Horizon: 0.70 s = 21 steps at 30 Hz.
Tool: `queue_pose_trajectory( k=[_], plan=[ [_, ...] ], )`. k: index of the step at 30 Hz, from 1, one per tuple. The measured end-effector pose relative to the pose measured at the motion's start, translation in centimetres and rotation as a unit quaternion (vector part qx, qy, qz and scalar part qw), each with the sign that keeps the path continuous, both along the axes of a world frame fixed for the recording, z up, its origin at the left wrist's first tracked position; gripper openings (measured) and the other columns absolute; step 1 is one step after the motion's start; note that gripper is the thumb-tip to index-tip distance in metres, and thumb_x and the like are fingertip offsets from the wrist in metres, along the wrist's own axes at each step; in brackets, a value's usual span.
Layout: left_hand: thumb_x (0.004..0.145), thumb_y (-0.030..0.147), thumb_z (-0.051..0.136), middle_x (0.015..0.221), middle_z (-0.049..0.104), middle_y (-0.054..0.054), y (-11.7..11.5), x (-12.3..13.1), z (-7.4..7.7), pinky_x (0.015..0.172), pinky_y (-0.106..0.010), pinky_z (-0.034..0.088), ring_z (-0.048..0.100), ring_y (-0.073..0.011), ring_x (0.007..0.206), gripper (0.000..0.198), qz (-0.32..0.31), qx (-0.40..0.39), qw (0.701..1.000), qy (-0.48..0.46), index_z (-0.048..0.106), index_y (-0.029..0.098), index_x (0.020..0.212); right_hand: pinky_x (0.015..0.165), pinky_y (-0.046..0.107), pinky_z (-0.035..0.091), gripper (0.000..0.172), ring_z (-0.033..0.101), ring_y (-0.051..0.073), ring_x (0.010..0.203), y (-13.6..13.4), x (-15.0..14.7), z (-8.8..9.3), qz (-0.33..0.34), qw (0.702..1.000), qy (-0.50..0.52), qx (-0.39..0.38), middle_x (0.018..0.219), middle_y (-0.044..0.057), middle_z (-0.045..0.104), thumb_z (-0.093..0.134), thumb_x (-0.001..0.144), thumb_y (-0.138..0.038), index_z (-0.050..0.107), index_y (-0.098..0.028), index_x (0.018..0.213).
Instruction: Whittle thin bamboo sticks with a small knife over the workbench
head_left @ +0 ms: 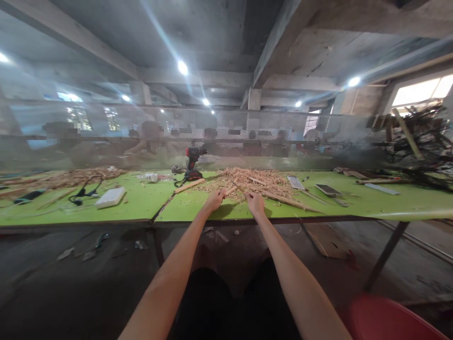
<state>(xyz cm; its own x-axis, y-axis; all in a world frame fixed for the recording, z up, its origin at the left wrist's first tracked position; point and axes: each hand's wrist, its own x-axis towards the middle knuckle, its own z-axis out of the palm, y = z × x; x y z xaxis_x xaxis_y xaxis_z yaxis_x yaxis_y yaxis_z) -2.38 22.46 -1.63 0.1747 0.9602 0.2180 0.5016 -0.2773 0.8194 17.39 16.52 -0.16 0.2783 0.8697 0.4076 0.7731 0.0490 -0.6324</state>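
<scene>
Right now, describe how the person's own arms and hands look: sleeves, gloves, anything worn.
The left hand and right hand wear no gloves. Both arms are bare as far up as the view shows, with no sleeves, and no watch or band shows at the wrists. Black clothing covers the lap.

Bare green table [141, 205] between white box [110, 197] and shavings heap [255, 182]; drill [192, 165] and mesh screen [247, 127] behind

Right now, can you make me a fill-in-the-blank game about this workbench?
1. The table top is coloured ____.
2. The red and black ____ stands at the left edge of the wood shavings.
3. The white box lies to the ____ of the left hand.
Missing words: green, drill, left.
</scene>
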Motion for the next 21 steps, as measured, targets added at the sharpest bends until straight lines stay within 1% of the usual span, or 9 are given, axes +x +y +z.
queue_pose_trajectory(
  k=[6,10,12,14,16,21],
  plan=[
    [0.1,0.04,0.066,0.124,0.069,-0.01,0.1,0.1,0.0,0.089,-0.044,0.061,0.069,-0.0235,0.105,0.037,-0.005,0.009,1.0,-0.002,0.066,0.016,0.128,0.064,0.03,0.028,0.039,0.053,0.018,0.07,0.3,0.1,-0.2,-0.044,0.999,-0.006,-0.004,0.072,0.008,0.068,0.058,0.101,-0.04,0.077,-0.013,0.079],
    [0.1,0.04,0.066,0.122,0.069,-0.01,-0.2,0.0,-0.2,0.087,-0.043,0.061,0.07,-0.0224,0.102,0.036,-0.011,0.008,1.0,-0.002,0.066,0.016,0.126,0.066,0.032,0.03,0.043,0.056,0.023,0.074,0.7,0.6,-0.3,-0.096,0.995,0.011,0.001,0.077,0.015,0.07,0.046,0.103,-0.035,0.077,-0.011,0.083],
    [0.1,0.04,0.066,0.121,0.07,-0.01,-0.3,-0.1,-0.2,0.086,-0.042,0.062,0.07,-0.0218,0.1,0.036,-0.011,0.007,1.0,-0.002,0.066,0.016,0.126,0.066,0.032,0.03,0.045,0.056,0.024,0.073,1.0,0.9,-0.3,-0.105,0.994,0.018,0.009,0.079,0.018,0.071,0.042,0.102,-0.034,0.076,-0.011,0.083],
    [0.1,0.04,0.066,0.12,0.07,-0.01,-0.3,-0.2,-0.2,0.086,-0.042,0.062,0.07,-0.0219,0.1,0.036,-0.009,0.008,1.0,-0.001,0.066,0.016,0.126,0.065,0.032,0.03,0.046,0.055,0.024,0.072,1.2,1.1,-0.4,-0.092,0.995,0.021,0.023,0.078,0.017,0.07,0.041,0.101,-0.036,0.075,-0.013,0.081],
    [0.1,0.04,0.066,0.121,0.07,-0.01,-0.2,-0.2,-0.1,0.087,-0.043,0.061,0.07,-0.0224,0.101,0.036,-0.007,0.009,1.0,0.0,0.066,0.016,0.126,0.064,0.031,0.032,0.046,0.054,0.023,0.07,1.3,1.2,-0.4,-0.061,0.997,0.02,0.037,0.074,0.014,0.068,0.04,0.1,-0.038,0.073,-0.016,0.077],
    [0.1,0.04,0.066,0.125,0.069,-0.01,0.0,-0.2,0.0,0.09,-0.045,0.061,0.069,-0.0237,0.105,0.037,-0.007,0.014,1.0,0.004,0.066,0.016,0.128,0.06,0.027,0.032,0.04,0.05,0.019,0.067,1.3,0.7,-0.6,0.06,0.997,0.004,0.044,0.06,0.003,0.058,0.054,0.093,-0.046,0.064,-0.017,0.066]
  ],
)
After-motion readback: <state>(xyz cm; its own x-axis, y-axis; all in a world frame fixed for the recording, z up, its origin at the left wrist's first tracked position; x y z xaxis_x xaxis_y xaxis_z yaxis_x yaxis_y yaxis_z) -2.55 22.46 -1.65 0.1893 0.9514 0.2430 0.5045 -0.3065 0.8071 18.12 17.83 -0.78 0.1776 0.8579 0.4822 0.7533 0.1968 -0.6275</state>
